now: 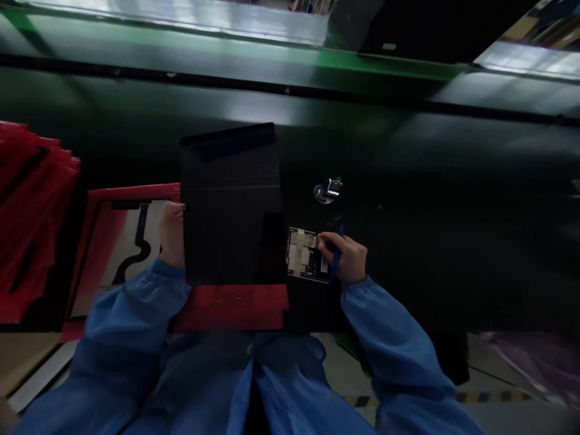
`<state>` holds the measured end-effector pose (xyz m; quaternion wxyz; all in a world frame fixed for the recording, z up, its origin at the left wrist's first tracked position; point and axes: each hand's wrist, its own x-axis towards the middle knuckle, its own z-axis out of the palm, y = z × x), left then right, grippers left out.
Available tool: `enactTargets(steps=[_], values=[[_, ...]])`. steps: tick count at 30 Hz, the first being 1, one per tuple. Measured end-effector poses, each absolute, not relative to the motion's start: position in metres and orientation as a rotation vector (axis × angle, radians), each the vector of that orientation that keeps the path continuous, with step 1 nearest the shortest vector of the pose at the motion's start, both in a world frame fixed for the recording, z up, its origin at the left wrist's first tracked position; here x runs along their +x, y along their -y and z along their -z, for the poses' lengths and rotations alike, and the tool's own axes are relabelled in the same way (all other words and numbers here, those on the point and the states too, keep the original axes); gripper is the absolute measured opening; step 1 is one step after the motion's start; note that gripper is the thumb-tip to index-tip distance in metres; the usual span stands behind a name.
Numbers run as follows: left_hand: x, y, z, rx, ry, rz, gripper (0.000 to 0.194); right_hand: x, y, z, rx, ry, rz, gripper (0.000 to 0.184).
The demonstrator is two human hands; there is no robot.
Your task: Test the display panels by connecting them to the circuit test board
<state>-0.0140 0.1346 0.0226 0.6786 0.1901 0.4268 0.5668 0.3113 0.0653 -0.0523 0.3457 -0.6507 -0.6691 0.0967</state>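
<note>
My left hand (pixel 172 234) grips the left edge of a flat black panel (pixel 231 205) that stands tilted over a red tray (pixel 131 199). My right hand (pixel 347 257) is closed round a blue pen-like tool (pixel 336 263), and its fingertips pinch at a small board with tan patches (pixel 303 254) lying on the dark table just right of the panel. Both arms wear blue sleeves.
A small shiny metal piece (pixel 327 191) lies on the dark work surface (pixel 453 229) above my right hand. A stack of red trays (pixel 31 205) sits at the far left. A green-edged conveyor rail (pixel 272 60) runs across the back.
</note>
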Motion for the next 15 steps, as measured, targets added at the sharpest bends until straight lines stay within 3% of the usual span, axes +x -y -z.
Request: enactTargets(steps=[8, 12, 15], values=[[-0.007, -0.132, -0.017, 0.271, -0.981, -1.281, 0.023, 0.288, -0.064, 0.032, -1.54, 1.597, -0.305, 0.014], [-0.003, -0.126, -0.016, 0.383, -1.026, -1.197, 0.023, 0.252, -0.062, -0.002, -1.153, 1.664, -0.523, 0.028], [-0.003, -0.125, -0.01, 0.474, -1.042, -1.169, 0.018, 0.231, -0.067, -0.023, -1.057, 1.92, -0.411, 0.037]])
